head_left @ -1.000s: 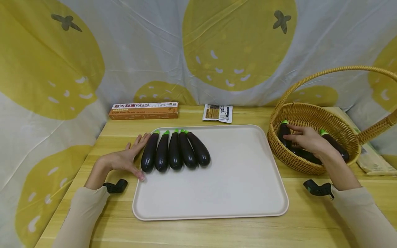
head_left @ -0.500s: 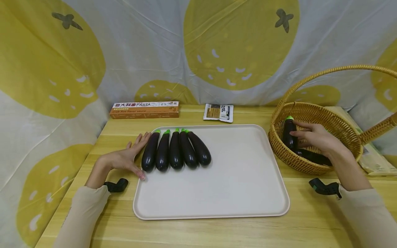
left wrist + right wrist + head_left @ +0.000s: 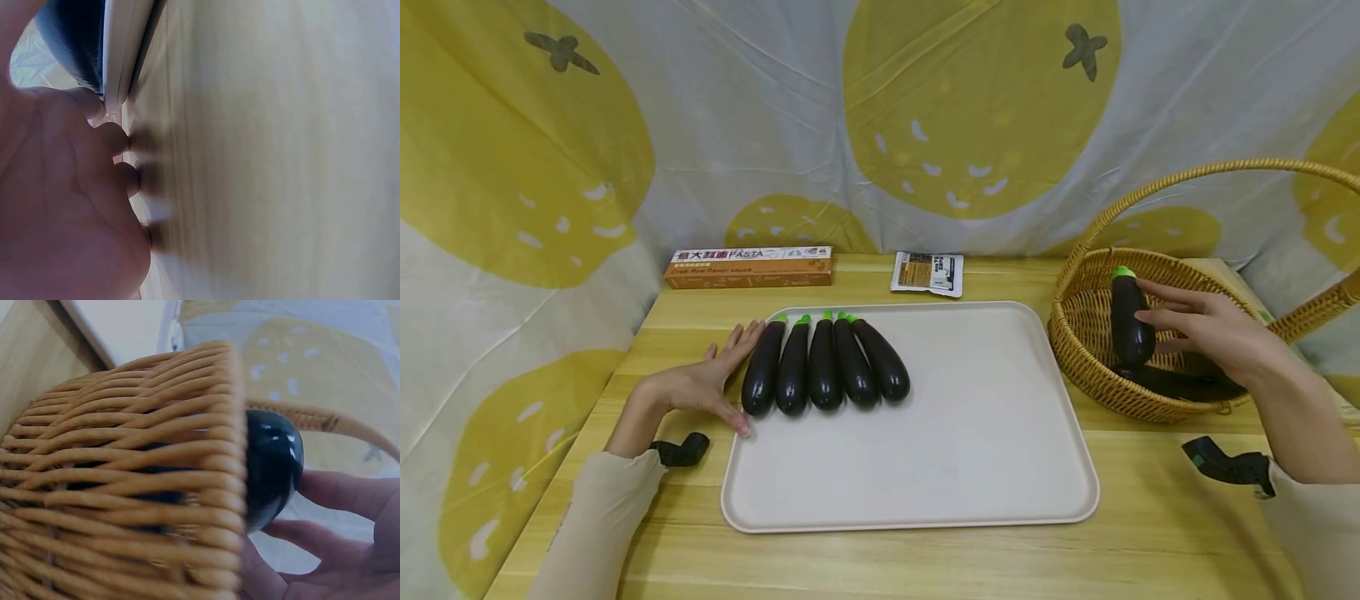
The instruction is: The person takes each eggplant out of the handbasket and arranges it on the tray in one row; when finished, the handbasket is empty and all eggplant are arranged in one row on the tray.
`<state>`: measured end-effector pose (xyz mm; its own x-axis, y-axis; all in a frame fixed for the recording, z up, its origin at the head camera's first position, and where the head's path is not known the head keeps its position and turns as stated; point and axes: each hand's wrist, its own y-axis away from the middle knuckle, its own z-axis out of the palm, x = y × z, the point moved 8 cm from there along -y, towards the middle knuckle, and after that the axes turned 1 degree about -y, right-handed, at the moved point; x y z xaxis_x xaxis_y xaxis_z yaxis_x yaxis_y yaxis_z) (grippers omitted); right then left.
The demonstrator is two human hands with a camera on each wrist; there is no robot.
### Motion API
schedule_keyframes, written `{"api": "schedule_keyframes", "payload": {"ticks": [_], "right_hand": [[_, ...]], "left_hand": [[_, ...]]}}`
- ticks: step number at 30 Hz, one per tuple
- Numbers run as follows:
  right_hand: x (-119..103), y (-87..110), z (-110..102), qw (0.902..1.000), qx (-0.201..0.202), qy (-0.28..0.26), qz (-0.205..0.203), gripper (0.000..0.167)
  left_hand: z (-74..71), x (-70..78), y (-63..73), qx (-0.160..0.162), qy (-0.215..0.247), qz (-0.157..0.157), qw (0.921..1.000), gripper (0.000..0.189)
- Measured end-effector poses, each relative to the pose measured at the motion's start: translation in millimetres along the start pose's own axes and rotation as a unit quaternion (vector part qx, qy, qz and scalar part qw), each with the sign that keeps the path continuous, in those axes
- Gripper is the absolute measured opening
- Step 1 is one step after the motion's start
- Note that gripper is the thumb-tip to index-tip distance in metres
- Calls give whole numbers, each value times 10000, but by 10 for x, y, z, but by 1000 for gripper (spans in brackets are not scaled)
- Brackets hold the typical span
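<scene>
i'd worry the glossy eggplant (image 3: 1131, 327) pinched in the right hand (image 3: 1228, 333) could slip if it knocks the basket (image 3: 1086, 387), the left hand (image 3: 703, 385) spread at the tray's (image 3: 970, 454) edge.

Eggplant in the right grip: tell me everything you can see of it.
The eggplant is long, near-black and smooth-looking, with a glossy rounded end and a short bright green stem end. The right hand's grip pinches it from the right, stem end toward the far side. In the head view it appears within the outline of the wicker basket, above another eggplant; whether they touch, I can't tell.
</scene>
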<state>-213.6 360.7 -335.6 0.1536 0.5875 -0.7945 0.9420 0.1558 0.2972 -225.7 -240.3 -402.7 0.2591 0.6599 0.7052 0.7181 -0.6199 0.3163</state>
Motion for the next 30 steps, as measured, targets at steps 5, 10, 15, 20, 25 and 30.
{"api": "schedule_keyframes", "payload": {"ticks": [5, 10, 15, 20, 25, 30], "right_hand": [[-24, 127, 5, 9995, 0, 325, -17, 67], [-81, 240, 74, 9984, -115, 541, -105, 65], [-173, 347, 208, 9955, -365, 740, -456, 58], [-297, 430, 424, 9936, -727, 723, -473, 60], [-508, 442, 647, 9910, -1015, 428, -754, 60], [-741, 381, 878, 9866, -1317, -70, -960, 60]], "left_hand": [[3, -24, 3, 11, -29, 61, 10000, 153], [1, -62, 7, 52, -94, -15, 9999, 152], [-2, -57, 17, 54, -87, -6, 9999, 152], [2, -35, 24, 21, -46, 33, 10000, 153], [0, -17, 22, 11, -59, 21, 10000, 153], [1, -5, 5, 5, -58, 34, 10000, 152]]}}
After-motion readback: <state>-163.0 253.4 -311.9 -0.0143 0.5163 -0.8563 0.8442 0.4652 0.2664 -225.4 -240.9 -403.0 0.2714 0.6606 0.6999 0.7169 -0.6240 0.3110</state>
